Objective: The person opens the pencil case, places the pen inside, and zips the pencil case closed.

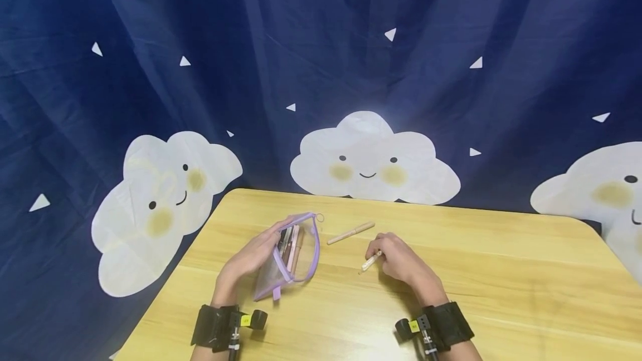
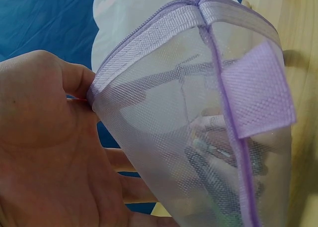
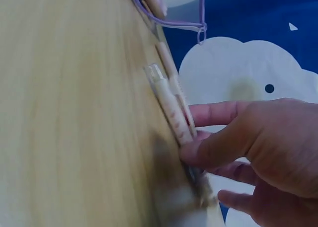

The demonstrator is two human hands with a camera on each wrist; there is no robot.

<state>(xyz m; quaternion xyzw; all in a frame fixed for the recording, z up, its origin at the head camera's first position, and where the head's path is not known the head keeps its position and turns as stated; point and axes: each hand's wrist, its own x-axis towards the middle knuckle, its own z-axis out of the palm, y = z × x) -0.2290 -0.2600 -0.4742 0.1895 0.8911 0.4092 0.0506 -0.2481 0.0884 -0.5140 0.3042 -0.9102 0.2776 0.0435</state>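
Observation:
My left hand (image 1: 254, 254) pinches the rim of a translucent mesh pencil case (image 2: 154, 113) with purple edging, its mouth unzipped and facing right. Several pens (image 1: 293, 249) lie inside it, blurred through the mesh in the left wrist view. Between thumb and fingers, my right hand (image 1: 401, 261) grips a whitish pen (image 3: 171, 108) low over the table, with small pinkish marks along its barrel and a clear end. A beige pen (image 1: 351, 233) lies on the tabletop, between the case and the right hand.
The table (image 1: 501, 272) has a light wood grain and rounded far corners. Behind it hangs a dark blue curtain (image 1: 321, 71) printed with white clouds and triangles. A small ring (image 1: 320, 218) hangs at the case's zipper end. Both wrists wear black straps with cameras.

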